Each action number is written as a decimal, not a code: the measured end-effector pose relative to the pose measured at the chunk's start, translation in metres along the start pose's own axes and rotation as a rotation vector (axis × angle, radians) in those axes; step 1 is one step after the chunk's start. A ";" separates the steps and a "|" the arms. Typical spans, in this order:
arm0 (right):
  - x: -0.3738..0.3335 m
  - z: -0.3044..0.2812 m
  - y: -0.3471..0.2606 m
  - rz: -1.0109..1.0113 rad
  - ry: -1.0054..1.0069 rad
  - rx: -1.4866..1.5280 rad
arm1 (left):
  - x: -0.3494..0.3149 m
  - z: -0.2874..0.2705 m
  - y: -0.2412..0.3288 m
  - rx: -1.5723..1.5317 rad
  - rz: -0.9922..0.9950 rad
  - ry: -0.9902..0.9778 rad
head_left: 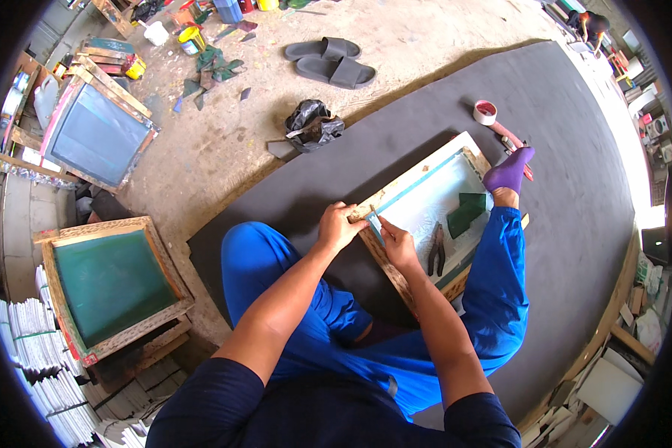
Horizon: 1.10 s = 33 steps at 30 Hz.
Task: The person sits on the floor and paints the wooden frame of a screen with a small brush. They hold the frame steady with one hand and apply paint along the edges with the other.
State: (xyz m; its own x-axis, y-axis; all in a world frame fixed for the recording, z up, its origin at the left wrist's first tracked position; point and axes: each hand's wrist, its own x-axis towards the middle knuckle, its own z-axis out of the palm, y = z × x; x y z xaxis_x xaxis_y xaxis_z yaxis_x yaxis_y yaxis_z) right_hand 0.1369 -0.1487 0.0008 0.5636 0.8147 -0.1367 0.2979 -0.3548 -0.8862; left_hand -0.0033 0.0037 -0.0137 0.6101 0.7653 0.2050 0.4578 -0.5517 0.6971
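A wooden-framed screen with pale mesh lies slanted across my legs. Blue edging runs along the inside of its far rail. My left hand is closed on the frame's left corner, thumb and fingers pressed to the wood. Close beside it, my right hand is pinched at the inner edge near the blue edging. What its fingers hold is too small to make out. Black-handled pliers rest on the mesh. A dark green piece lies beyond them, near my purple-socked foot.
I sit on a dark grey surface. A tape roll lies past my foot. A black plastic bag sits at the far edge; sandals are on the floor. Framed screens and paper stacks stand left.
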 end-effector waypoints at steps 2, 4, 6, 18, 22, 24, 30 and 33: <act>-0.001 -0.003 -0.002 0.096 -0.010 0.073 | 0.006 -0.011 0.012 -0.076 -0.099 -0.137; -0.001 -0.019 -0.046 0.506 -0.147 0.315 | 0.007 -0.015 0.011 -0.090 -0.100 -0.120; -0.002 -0.027 -0.062 0.653 -0.178 0.341 | 0.006 -0.010 0.009 -0.078 -0.079 -0.087; 0.005 -0.030 -0.059 0.139 -0.022 -0.321 | 0.018 -0.008 0.034 0.164 -0.032 -0.100; 0.005 -0.027 -0.059 0.184 -0.010 -0.336 | 0.019 -0.008 0.032 0.137 -0.034 -0.104; 0.005 -0.027 -0.061 0.209 -0.016 -0.341 | 0.019 -0.006 0.029 0.122 -0.038 -0.099; 0.011 -0.029 -0.075 0.225 -0.081 -0.438 | 0.020 0.001 0.026 0.066 -0.087 -0.095; 0.012 -0.030 -0.095 0.302 -0.165 -0.537 | 0.018 0.001 0.028 0.059 -0.072 -0.076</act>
State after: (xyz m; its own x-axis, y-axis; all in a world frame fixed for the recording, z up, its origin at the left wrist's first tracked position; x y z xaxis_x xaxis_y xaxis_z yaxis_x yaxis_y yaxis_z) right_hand 0.1388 -0.1189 0.0962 0.5696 0.6874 -0.4506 0.5130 -0.7257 -0.4585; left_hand 0.0211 0.0018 0.0095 0.6204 0.7776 0.1019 0.5378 -0.5164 0.6664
